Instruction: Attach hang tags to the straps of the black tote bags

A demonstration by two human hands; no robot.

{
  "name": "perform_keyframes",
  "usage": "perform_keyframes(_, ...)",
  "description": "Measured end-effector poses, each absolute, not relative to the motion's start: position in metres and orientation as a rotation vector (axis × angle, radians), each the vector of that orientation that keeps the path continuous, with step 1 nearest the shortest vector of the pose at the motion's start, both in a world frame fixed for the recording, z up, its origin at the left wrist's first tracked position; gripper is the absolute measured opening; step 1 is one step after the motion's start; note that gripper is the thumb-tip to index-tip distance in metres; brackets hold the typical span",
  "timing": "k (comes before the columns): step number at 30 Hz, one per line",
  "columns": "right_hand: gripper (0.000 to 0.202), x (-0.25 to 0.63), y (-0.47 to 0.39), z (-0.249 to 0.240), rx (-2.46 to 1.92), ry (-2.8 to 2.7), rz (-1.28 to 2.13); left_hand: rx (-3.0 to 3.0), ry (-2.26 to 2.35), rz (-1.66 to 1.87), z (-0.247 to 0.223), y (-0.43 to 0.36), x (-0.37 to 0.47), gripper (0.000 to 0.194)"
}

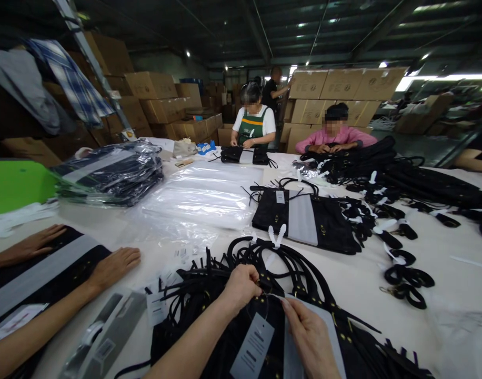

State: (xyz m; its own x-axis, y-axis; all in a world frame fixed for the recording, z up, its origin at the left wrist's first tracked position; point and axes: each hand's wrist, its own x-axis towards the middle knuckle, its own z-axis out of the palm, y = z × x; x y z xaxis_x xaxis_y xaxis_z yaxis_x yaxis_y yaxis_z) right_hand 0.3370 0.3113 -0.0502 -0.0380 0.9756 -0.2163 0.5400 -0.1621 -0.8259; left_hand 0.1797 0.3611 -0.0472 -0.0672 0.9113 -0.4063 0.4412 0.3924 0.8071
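Note:
A black bag [241, 337] with gold-coloured eyelets lies on a pile of similar bags right in front of me. My left hand [243, 284] is closed in a pinch at its upper edge; what sits between the fingertips is hidden. Just to the right, my right hand [310, 334] pinches a thin white strip [273, 296] between thumb and finger, over a grey band on the bag. A grey printed hang tag [252, 345] dangles on a thin loop of string below and between both hands. Looped black handles [288, 258] rise behind them, with a white tie [277, 237] around some.
Another black bag [304, 218] lies beyond the pile. Black straps [404, 279] scatter to the right. Clear plastic bags [197, 195] and a stack of wrapped bags [110, 171] lie left. A co-worker's hands [114, 266] rest on a bag at left, near a grey tool [102, 337].

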Motion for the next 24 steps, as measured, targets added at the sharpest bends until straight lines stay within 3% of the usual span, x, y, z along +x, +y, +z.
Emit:
perform_keyframes(9,0.037,0.319,0.314,-0.051,-1.963,-2.039,0.647,1.099,1.403,0.603,-0.034,0.363,0.17,0.012)
perform_keyframes(13,0.033,0.305,0.319,-0.048,-2.054,-2.226,0.41,1.134,1.272,0.476,-0.028,0.37,0.161,0.021)
perform_keyframes(24,0.033,0.293,0.33,-0.033,-1.972,-2.532,0.217,1.161,1.061,0.202,-0.034,0.393,0.154,0.034)
